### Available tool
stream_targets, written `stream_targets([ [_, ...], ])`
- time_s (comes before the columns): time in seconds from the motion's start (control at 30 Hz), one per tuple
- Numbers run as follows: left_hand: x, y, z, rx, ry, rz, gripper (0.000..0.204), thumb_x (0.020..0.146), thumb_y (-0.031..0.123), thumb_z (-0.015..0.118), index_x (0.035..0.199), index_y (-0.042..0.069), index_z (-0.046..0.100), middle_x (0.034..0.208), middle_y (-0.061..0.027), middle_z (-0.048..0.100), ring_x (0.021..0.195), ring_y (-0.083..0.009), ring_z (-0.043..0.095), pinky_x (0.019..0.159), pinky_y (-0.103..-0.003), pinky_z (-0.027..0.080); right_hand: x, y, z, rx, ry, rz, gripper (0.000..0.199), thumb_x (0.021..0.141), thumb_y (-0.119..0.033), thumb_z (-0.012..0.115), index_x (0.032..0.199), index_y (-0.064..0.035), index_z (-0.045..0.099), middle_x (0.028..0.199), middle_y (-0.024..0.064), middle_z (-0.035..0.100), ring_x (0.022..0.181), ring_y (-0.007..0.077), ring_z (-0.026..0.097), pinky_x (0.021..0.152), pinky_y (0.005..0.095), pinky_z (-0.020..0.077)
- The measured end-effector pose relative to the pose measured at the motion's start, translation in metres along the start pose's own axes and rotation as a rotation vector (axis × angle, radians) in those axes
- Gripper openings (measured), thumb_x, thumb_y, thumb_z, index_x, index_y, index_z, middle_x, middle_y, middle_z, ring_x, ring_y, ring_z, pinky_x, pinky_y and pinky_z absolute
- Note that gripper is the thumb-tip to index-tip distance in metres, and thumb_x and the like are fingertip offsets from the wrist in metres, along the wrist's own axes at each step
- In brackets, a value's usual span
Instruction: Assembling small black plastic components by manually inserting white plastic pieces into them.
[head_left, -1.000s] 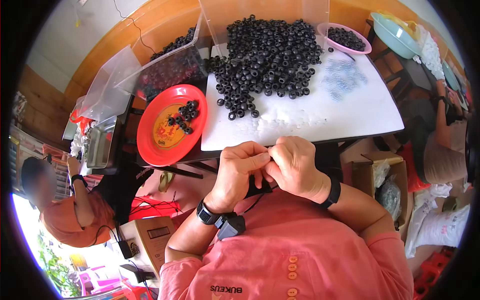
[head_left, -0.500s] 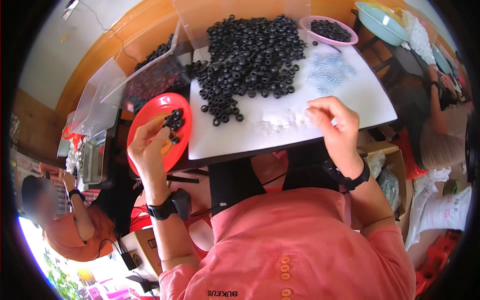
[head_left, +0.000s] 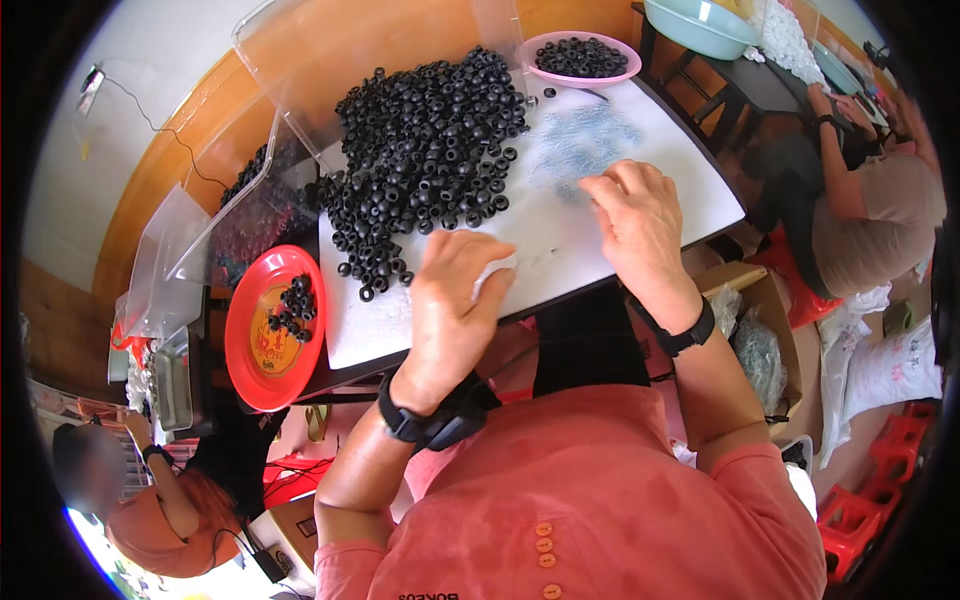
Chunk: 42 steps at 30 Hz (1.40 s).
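My left hand (head_left: 447,310) hovers over the near part of a white tabletop (head_left: 560,250), thumb and fingers curved but apart, with a whitish patch showing between them. I cannot tell whether that patch is tabletop or small clear pieces. To its right, my right hand (head_left: 645,225) has its fingers bent and drawn together beside a scatter of light-blue clear pieces (head_left: 585,135). Whatever its fingertips hold, if anything, is hidden. A large heap of black ring-like beads (head_left: 420,140) lies beyond my left hand. Several more black beads (head_left: 292,308) sit in a red oval plate (head_left: 240,330).
At the back stands a pink bowl (head_left: 632,65) of black beads. Clear plastic bins (head_left: 160,270) flank the table's left side. A light-blue basin (head_left: 700,28) is at the far right. Co-workers sit left (head_left: 160,520) and right (head_left: 865,215). A cardboard box (head_left: 775,300) holds plastic bags.
My left hand has left the red plate and moved right over the white tabletop; black beads remain on the plate. My right hand has turned palm-down near the blue pieces. The view has shifted.
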<state>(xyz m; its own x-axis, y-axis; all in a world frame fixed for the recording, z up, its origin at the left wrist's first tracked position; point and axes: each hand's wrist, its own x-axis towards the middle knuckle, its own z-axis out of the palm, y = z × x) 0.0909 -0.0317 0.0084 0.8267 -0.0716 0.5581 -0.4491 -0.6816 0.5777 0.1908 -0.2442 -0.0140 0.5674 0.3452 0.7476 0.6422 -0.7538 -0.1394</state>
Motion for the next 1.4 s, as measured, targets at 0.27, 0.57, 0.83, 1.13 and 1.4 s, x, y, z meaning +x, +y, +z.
stream_targets([
  [0.27,0.053,0.007,0.058,0.245,-0.192,0.231,0.062,0.081,0.024,0.076,0.133,-0.004,0.054,0.138,-0.0249,0.052,0.131,-0.0440,0.046,0.103,-0.049,0.043,-0.010,0.009,0.013,0.112,0.144,0.123,0.022,0.074,-0.005,0.073,0.095,-0.0112,0.068,0.092,0.0048,0.058,0.092,0.0275,0.058,0.078,0.0423,0.0426],
  [0.57,0.034,0.014,0.042,0.420,-0.391,0.283,0.072,0.088,0.046,0.067,0.139,-0.003,0.052,0.148,-0.0227,0.047,0.137,-0.0407,0.044,0.108,-0.051,0.037,-0.011,0.011,0.009,0.088,0.010,0.086,0.017,0.073,-0.008,0.075,0.087,-0.0092,0.066,0.095,0.0072,0.059,0.098,0.0288,0.057,0.079,0.0422,0.0421],
  [0.83,0.015,0.022,0.027,0.464,-0.468,0.231,0.072,0.086,0.049,0.068,0.140,0.002,0.054,0.153,-0.0174,0.045,0.136,-0.0400,0.045,0.107,-0.050,0.038,-0.013,0.011,0.007,0.158,0.015,0.098,0.018,0.072,-0.010,0.076,0.088,-0.0092,0.067,0.096,0.0068,0.059,0.099,0.0284,0.056,0.080,0.0421,0.0418],
  [1.13,0.002,0.026,0.013,0.478,-0.462,0.170,0.065,0.085,0.045,0.071,0.137,0.008,0.059,0.148,-0.0130,0.051,0.134,-0.0382,0.048,0.104,-0.048,0.039,-0.016,0.013,0.007,0.200,0.019,0.100,0.020,0.071,-0.009,0.078,0.088,-0.0085,0.067,0.096,0.0075,0.058,0.100,0.0284,0.056,0.081,0.0424,0.0419],
  [1.4,0.005,0.025,0.019,0.377,-0.328,0.132,0.058,0.083,0.037,0.075,0.130,0.005,0.062,0.140,-0.0153,0.056,0.130,-0.0382,0.051,0.099,-0.048,0.042,-0.019,0.012,0.006,0.206,0.024,0.095,0.019,0.071,-0.006,0.075,0.088,-0.0086,0.066,0.096,0.0078,0.058,0.099,0.0285,0.057,0.079,0.0416,0.0431],
])
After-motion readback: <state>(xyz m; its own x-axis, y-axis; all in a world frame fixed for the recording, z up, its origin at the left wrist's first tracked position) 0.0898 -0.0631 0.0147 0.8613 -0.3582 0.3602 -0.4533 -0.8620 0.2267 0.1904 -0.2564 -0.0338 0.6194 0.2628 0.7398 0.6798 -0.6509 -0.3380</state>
